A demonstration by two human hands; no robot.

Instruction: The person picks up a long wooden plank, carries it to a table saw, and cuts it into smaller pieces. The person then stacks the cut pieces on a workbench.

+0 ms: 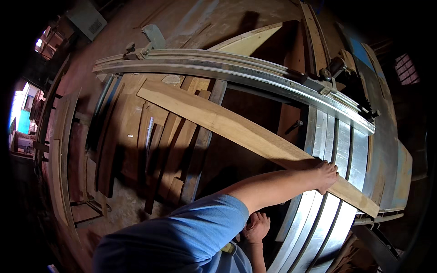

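A long, pale wooden board lies aslant over the silver sliding table of a saw, its far-left end reaching out beyond the table. My left hand is closed over the board near its right end, with the arm in a blue sleeve stretched across. Close to my body, below the left arm, my right hand is curled and apart from the board. Whatever its fingers may hold is hidden. Beyond the board runs a long metal crosscut fence with clamp-like stops.
Several wooden strips stand or lie low on the left, beside a metal frame bar. A dark machine top with blue patches is at the right. Longer planks rest at the far left. A curved pale panel lies behind the fence.
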